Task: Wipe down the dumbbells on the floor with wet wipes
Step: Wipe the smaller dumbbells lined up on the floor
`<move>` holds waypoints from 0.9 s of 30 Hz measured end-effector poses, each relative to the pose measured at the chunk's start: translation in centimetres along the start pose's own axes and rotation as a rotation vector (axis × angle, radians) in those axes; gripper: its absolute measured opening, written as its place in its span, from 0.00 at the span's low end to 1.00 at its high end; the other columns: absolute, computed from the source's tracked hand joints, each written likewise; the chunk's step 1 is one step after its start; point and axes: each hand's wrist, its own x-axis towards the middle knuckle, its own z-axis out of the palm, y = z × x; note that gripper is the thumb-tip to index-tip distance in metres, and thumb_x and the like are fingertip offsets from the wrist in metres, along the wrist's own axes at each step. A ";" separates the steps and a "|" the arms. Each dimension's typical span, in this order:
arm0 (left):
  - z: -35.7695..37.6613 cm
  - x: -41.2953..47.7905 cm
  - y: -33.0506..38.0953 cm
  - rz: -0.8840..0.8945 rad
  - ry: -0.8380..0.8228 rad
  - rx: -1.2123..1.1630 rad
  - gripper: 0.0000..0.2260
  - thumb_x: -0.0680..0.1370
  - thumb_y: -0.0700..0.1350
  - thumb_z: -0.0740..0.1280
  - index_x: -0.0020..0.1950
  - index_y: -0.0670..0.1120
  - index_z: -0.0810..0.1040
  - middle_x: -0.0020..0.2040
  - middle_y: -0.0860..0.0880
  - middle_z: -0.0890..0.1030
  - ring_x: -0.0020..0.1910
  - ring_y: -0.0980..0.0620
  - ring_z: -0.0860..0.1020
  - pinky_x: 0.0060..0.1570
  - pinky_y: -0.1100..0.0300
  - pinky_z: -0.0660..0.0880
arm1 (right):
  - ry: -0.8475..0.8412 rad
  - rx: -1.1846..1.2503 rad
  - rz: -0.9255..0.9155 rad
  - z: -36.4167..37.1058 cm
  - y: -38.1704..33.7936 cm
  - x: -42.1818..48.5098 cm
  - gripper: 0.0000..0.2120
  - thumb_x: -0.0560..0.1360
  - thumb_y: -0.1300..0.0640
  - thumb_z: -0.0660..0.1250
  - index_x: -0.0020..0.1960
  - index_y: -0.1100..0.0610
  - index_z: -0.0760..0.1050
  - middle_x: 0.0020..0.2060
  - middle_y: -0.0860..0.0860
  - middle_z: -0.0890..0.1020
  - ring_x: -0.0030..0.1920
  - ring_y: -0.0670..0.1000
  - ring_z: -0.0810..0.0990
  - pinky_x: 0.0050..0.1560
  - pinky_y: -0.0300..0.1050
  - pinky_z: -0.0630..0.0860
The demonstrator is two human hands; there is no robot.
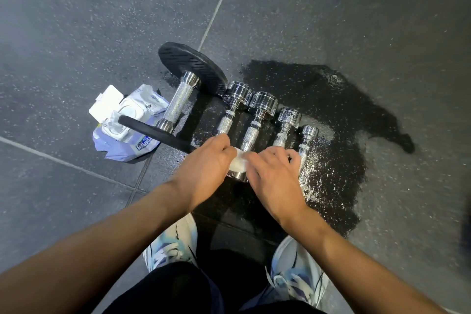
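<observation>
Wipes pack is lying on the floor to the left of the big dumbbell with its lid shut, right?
Not quite. The wipes pack does lie on the floor to the left of the big dumbbell, but its lid is flipped open, not shut. The head view shows it.

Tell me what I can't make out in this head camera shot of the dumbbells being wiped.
1. Head view: near ends of the chrome dumbbells, largely covered by the left hand and right hand.
2. Head view: most of the wipe, hidden between those hands.
3. Head view: the wipes pack label, partly behind the large dumbbell's black plate, print too small.
</observation>
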 end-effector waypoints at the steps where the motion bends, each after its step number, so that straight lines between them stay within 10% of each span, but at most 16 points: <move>1: 0.1 0.2 0.2 -0.010 -0.010 0.011 0.07 0.77 0.34 0.65 0.51 0.44 0.78 0.49 0.45 0.77 0.50 0.44 0.75 0.44 0.50 0.75 | 0.002 -0.016 -0.002 -0.1 -0.1 -0.1 0.08 0.82 0.51 0.65 0.61 0.45 0.78 0.39 0.44 0.78 0.51 0.51 0.73 0.58 0.53 0.63; 11: -0.5 -1.4 1.2 0.022 -0.048 0.168 0.18 0.55 0.31 0.78 0.32 0.49 0.74 0.27 0.52 0.74 0.33 0.50 0.75 0.37 0.62 0.53 | 0.034 -0.067 -0.097 -0.2 -0.3 -2.2 0.10 0.83 0.50 0.63 0.62 0.43 0.78 0.42 0.42 0.79 0.57 0.53 0.75 0.63 0.55 0.62; 19: -0.3 0.4 1.6 -0.112 -0.037 0.111 0.04 0.80 0.39 0.63 0.50 0.47 0.76 0.44 0.44 0.77 0.39 0.46 0.71 0.38 0.56 0.65 | 0.011 -0.096 -0.049 -0.2 0.3 -0.7 0.12 0.82 0.51 0.60 0.62 0.44 0.78 0.42 0.45 0.79 0.56 0.54 0.75 0.63 0.56 0.61; 27: -0.9 1.6 2.0 -0.098 -0.109 0.174 0.09 0.78 0.36 0.63 0.55 0.48 0.71 0.47 0.45 0.78 0.41 0.49 0.63 0.39 0.58 0.62 | 0.023 -0.095 -0.039 0.0 0.4 -0.7 0.10 0.82 0.52 0.63 0.61 0.46 0.78 0.42 0.47 0.78 0.54 0.55 0.75 0.61 0.57 0.64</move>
